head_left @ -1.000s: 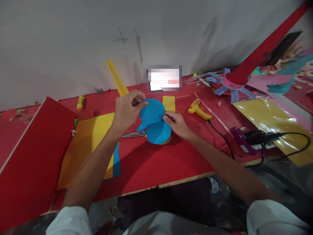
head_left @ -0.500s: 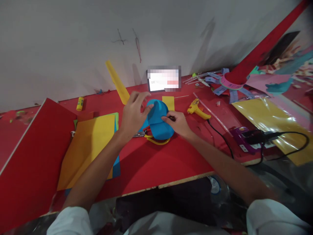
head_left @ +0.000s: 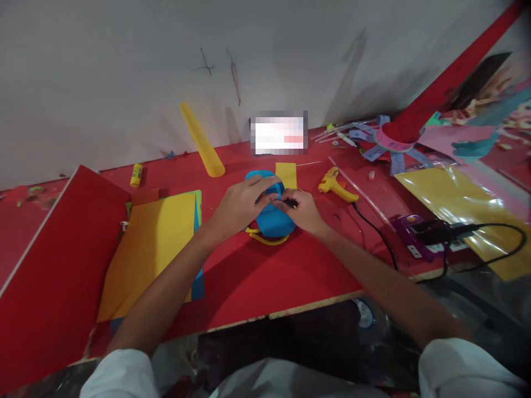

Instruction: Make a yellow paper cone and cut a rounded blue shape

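Note:
A blue paper piece with rounded ends is held between both hands, creased across its middle. The fingers and thumb of my left hand close on its upper part from the left. From the right, my right hand pinches its edge near the crease; the two thumbs nearly meet there. Under the paper lie scissors with yellow handles, mostly hidden. A small yellow paper square lies just behind the blue piece.
Left are stacked coloured sheets, a red board and a glue stick. A rolled yellow paper tube stands behind. To the right lie a yellow glue gun, its cable and a purple power strip. A blurred screen leans against the wall.
My left hand has moved right and down from a raised, spread pose and now grips the blue paper. My right hand keeps its pinch, almost in the same place.

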Available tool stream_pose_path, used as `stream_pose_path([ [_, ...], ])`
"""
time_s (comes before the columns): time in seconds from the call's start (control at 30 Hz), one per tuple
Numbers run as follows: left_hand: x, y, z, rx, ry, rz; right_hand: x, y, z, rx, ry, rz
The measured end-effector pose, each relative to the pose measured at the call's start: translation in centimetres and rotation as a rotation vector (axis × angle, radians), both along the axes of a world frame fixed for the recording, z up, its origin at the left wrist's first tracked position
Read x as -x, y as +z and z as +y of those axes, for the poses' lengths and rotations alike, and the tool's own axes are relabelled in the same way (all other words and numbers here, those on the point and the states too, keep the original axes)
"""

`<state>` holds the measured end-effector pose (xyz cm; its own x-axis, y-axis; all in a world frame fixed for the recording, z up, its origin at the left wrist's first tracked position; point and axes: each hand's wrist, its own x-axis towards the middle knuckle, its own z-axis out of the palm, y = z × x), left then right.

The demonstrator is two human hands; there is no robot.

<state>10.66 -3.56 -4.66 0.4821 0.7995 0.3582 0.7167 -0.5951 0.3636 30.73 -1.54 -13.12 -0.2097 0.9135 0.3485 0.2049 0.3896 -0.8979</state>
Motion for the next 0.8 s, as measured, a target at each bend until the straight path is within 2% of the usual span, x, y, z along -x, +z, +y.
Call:
stream_pose_path([
  [0.23,0.0,0.3,-0.1,-0.008,0.012,0.003,0.2,0.4,-0.2,0.007,0.019,0.009],
  [0.43,0.3,0.3,0.0,0.034,0.036,-0.102,0.1,0.4,-0.2,0.003,0.029,0.012],
  [0.6,0.3,1.1,0.0,0.025,0.058,-0.195,-0.1,0.9,-0.2,-0.016,0.02,0.024],
  [0.7,0.5,1.8,0.0,0.025,0.102,-0.222,-0.2,1.2,-0.3,-0.026,-0.033,0.046],
  [0.8,1.4,2.3,0.3,0.079,0.183,-0.142,-0.4,1.2,-0.3,-0.051,-0.136,0.087],
])
